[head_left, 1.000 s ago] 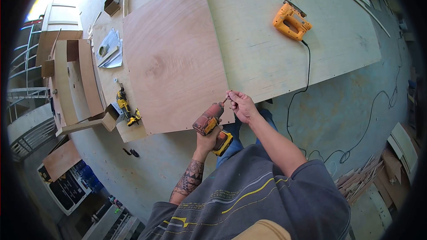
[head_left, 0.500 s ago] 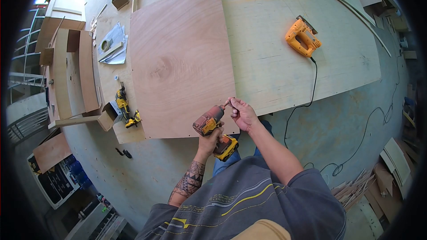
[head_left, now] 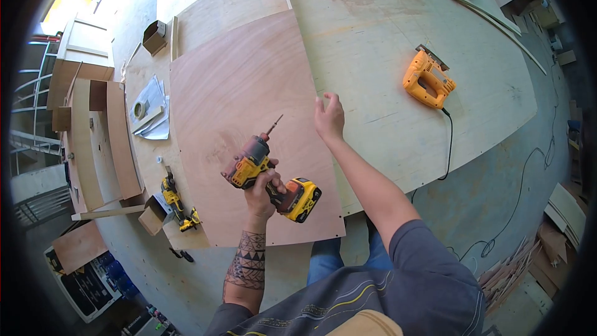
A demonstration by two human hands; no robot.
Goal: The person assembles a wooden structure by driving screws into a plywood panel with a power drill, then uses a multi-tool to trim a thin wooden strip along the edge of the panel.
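Observation:
My left hand (head_left: 262,194) is wrapped around the grip of a yellow and black impact driver (head_left: 247,165) with a dark reddish nose. Its battery (head_left: 300,200) sticks out to the right, and the slim bit (head_left: 273,126) points up and away over the reddish plywood panel (head_left: 242,81). My right hand (head_left: 330,118) is at the panel's right edge, thumb and forefinger apart and the other fingers partly curled. Nothing shows between them. Small dark screw heads (head_left: 339,217) dot the panel's near right corner.
On the pale plywood table (head_left: 385,143) lies an orange jigsaw (head_left: 429,78), its cord hanging over the near edge. To the left are a yellow cordless tool (head_left: 176,202), papers with a tape roll (head_left: 139,109), and an open cardboard box (head_left: 155,38). Wooden strips (head_left: 485,18) lie along the far side.
My hands have separated: the left carried the impact driver up and left over the panel. The right left the bit tip, moved forward to the panel's edge and opened from its pinch.

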